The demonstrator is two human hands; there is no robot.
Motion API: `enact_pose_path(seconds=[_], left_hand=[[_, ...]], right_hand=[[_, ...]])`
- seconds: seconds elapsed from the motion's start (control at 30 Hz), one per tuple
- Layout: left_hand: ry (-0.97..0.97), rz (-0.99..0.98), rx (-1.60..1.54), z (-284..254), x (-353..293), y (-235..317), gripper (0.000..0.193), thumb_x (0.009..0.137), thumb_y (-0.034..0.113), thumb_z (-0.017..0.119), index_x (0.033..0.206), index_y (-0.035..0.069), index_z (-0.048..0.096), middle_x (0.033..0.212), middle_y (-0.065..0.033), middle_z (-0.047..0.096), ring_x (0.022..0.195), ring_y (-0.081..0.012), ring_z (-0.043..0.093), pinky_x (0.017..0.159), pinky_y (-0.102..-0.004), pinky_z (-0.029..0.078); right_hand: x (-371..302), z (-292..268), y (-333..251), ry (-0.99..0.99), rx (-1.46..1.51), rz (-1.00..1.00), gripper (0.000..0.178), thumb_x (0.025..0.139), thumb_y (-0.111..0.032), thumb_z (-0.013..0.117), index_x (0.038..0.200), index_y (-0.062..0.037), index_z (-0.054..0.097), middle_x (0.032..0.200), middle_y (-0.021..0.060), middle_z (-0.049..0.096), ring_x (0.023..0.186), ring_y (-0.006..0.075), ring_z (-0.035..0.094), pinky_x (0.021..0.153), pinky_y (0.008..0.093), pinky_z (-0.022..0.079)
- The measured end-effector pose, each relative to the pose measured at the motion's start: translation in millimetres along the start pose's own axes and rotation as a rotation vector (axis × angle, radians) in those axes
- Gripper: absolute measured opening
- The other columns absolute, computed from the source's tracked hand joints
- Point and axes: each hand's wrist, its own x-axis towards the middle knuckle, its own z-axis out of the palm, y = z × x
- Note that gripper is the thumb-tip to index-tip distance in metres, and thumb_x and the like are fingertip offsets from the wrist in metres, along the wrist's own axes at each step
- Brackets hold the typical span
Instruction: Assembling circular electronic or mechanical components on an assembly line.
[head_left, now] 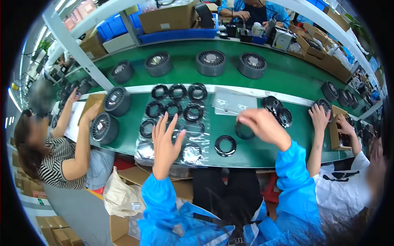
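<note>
My left hand [166,141], fingers spread, is over a clear plastic sheet [141,153] on the green bench. Rows of glossy black rings [177,92] lie on that sheet, and the hand hides some of them. At the right, the bent fingers of my right hand [262,125] close on the edge of a black ring [244,132], which looks smeared by motion. One more black ring [225,146] lies flat on the bench between my hands. Beyond my right hand several black rings [283,117] lie heaped together.
Flat clear bags [234,101] lie behind the rings. Grey wheel-like parts [210,62] stand along the green conveyor [186,53] beyond a white rail. A person in stripes [61,160] works at the left beside two wheels; another in white [340,180] handles a wheel and a carton at the right.
</note>
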Motion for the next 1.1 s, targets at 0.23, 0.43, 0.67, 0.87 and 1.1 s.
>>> enact_pose_path(seconds=[0.23, 0.43, 0.67, 0.87, 1.1], left_hand=[[-0.014, 0.038, 0.252, 47.5, 18.8, -29.5, 0.048, 0.103, 0.023, 0.078, 0.149, 0.013, 0.071, 0.165, -0.0180, 0.056, 0.151, -0.0432, 0.050, 0.124, -0.0541, 0.039], [0.002, 0.032, -0.142, 21.3, 14.4, 6.9, 0.041, 0.099, 0.016, 0.082, 0.139, 0.010, 0.076, 0.156, -0.0167, 0.063, 0.141, -0.0408, 0.060, 0.118, -0.0524, 0.046], [-0.364, 0.267, -0.361, 33.8, -0.7, 109.5, 0.046, 0.093, 0.020, 0.088, 0.136, 0.008, 0.078, 0.146, -0.0145, 0.070, 0.134, -0.0392, 0.066, 0.118, -0.0535, 0.049], [-0.473, 0.385, -0.248, 85.1, -1.4, 146.0, 0.080, 0.083, 0.036, 0.094, 0.154, 0.012, 0.065, 0.154, -0.0168, 0.060, 0.146, -0.0405, 0.054, 0.129, -0.0615, 0.034], [-0.465, 0.342, -0.287, 83.1, 0.6, 160.3, 0.083, 0.083, 0.035, 0.093, 0.155, 0.010, 0.063, 0.149, -0.0130, 0.062, 0.145, -0.0377, 0.055, 0.130, -0.0626, 0.032]], right_hand=[[-70.6, 54.0, 27.4, 0.060, -0.169, -0.135, 0.037, 0.099, -0.019, 0.079, 0.134, -0.0091, 0.075, 0.140, 0.0154, 0.065, 0.121, 0.0358, 0.063, 0.099, 0.0480, 0.055], [-115.0, 64.7, 11.8, 0.238, -0.256, 0.077, 0.055, 0.094, -0.028, 0.086, 0.143, -0.0079, 0.071, 0.151, 0.0163, 0.060, 0.132, 0.0405, 0.059, 0.112, 0.0500, 0.049], [-69.0, 41.7, 20.4, 0.292, -0.292, -0.004, 0.057, 0.098, -0.032, 0.082, 0.146, -0.0072, 0.068, 0.159, 0.0195, 0.057, 0.140, 0.0427, 0.056, 0.118, 0.0529, 0.045], [22.4, 28.3, 108.7, 0.327, -0.727, 0.088, 0.051, 0.107, -0.039, 0.070, 0.152, -0.0165, 0.067, 0.166, 0.0206, 0.053, 0.153, 0.0458, 0.049, 0.128, 0.0625, 0.036], [24.7, 45.2, 128.0, 0.229, -0.715, 0.133, 0.050, 0.108, -0.041, 0.068, 0.153, -0.0203, 0.069, 0.167, 0.0196, 0.053, 0.156, 0.0455, 0.047, 0.131, 0.0673, 0.029]])
